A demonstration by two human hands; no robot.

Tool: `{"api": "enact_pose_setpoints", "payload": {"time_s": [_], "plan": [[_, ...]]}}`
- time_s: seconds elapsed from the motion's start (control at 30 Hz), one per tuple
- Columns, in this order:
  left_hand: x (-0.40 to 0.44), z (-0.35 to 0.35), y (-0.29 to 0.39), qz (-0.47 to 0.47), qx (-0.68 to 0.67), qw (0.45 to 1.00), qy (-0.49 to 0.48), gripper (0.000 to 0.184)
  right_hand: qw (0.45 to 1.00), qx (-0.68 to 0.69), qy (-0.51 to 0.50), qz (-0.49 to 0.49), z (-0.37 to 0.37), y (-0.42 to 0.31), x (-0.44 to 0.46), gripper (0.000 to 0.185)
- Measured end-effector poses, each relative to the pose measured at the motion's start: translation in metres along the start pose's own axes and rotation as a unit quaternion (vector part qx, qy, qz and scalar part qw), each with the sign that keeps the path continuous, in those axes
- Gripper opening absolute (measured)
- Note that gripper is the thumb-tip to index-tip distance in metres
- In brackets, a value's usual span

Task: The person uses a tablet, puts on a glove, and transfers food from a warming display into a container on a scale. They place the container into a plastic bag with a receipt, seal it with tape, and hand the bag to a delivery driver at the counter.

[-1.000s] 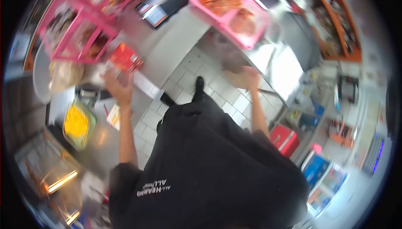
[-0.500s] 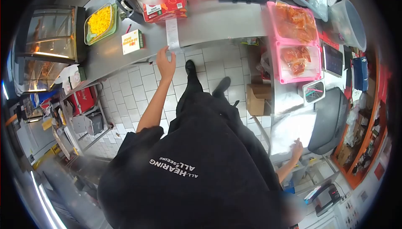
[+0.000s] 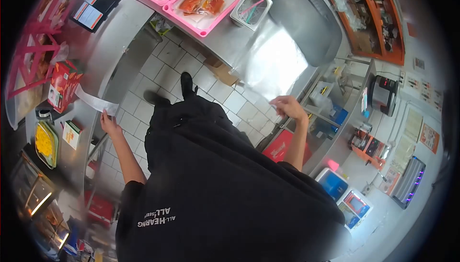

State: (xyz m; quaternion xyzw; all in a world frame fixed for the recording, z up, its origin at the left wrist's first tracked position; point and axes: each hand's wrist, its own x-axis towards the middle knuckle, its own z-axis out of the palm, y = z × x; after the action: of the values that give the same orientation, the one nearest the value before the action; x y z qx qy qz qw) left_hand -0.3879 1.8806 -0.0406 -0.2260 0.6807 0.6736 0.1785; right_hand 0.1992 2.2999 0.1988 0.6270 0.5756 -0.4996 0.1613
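Observation:
On the left, my left hand [image 3: 111, 124] has its fingers closed at the loose end of a long white paper receipt [image 3: 96, 101]. The receipt's far end lies beside a red printed box [image 3: 62, 87] on the steel counter. On the right, my right hand [image 3: 291, 108] is bent, its fingertips together at the near corner of a shiny clear plastic bag [image 3: 275, 65]. That bag lies on the other counter and reaches over its edge. Glare hides the bag's details, and the exact grip there is small.
Pink trays [image 3: 203, 33] of orange packets and a metal container [image 3: 251, 9] with straws stand on the far counter, beside a dark grey lid-like panel [image 3: 306, 22]. At left are a tray of yellow food [image 3: 45, 144] and a small white-green box [image 3: 72, 135]. Tiled floor [image 3: 153, 68] lies between.
The view has swung to the right. My left hand has gone from open below the receipt to closed on its end. My right hand has moved from the plastic's surface to its near corner.

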Motion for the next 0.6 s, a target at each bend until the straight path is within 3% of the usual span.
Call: {"api": "enact_pose_setpoints", "payload": {"time_s": [0.07, 0.1, 0.13, 0.17, 0.2, 0.3, 0.33, 0.37, 0.4, 0.53, 0.6], "plan": [[0.000, -0.002, 0.003, 0.011, -0.012, 1.000, -0.012, 0.039, 0.995, 0.074, -0.058, -0.032, 0.029, -0.018, -0.017, 0.028], [-0.005, 0.000, 0.000, 0.012, -0.010, 1.000, -0.013, 0.039, 0.990, 0.118, 0.030, -0.068, 0.041, -0.015, -0.009, 0.027], [-0.011, 0.002, 0.001, 0.010, -0.002, 1.000, -0.005, 0.038, 0.990, 0.119, 0.028, -0.069, 0.046, -0.003, 0.008, 0.027], [-0.015, 0.002, 0.002, 0.010, 0.005, 1.000, 0.005, 0.037, 0.968, -0.016, 0.210, -0.136, 0.051, 0.012, 0.034, 0.028], [-0.015, -0.001, 0.002, 0.013, 0.004, 1.000, 0.009, 0.037, 0.891, -0.149, 0.381, -0.196, 0.051, 0.018, 0.051, 0.029], [-0.016, 0.000, 0.002, 0.030, 0.019, 0.999, 0.003, 0.034, 0.843, -0.107, 0.452, -0.272, 0.033, 0.012, 0.075, 0.029], [-0.023, 0.002, 0.005, 0.039, 0.031, 0.999, 0.004, 0.032, 0.844, -0.106, 0.447, -0.277, 0.021, 0.009, 0.065, 0.029], [-0.027, 0.002, 0.007, 0.047, 0.040, 0.998, 0.007, 0.030, 0.945, -0.104, 0.232, -0.208, 0.000, -0.006, 0.043, 0.028], [-0.026, 0.003, 0.008, 0.052, 0.031, 0.998, 0.013, 0.030, 0.987, -0.100, 0.006, -0.128, -0.017, -0.024, 0.032, 0.027], [-0.018, -0.007, 0.004, 0.056, 0.043, 0.998, -0.002, 0.028, 0.986, -0.044, -0.059, -0.149, -0.011, -0.020, 0.030, 0.030], [-0.021, -0.007, -0.003, 0.048, 0.031, 0.998, 0.002, 0.028, 0.917, -0.267, 0.167, -0.244, 0.015, 0.031, 0.089, 0.031]]}}
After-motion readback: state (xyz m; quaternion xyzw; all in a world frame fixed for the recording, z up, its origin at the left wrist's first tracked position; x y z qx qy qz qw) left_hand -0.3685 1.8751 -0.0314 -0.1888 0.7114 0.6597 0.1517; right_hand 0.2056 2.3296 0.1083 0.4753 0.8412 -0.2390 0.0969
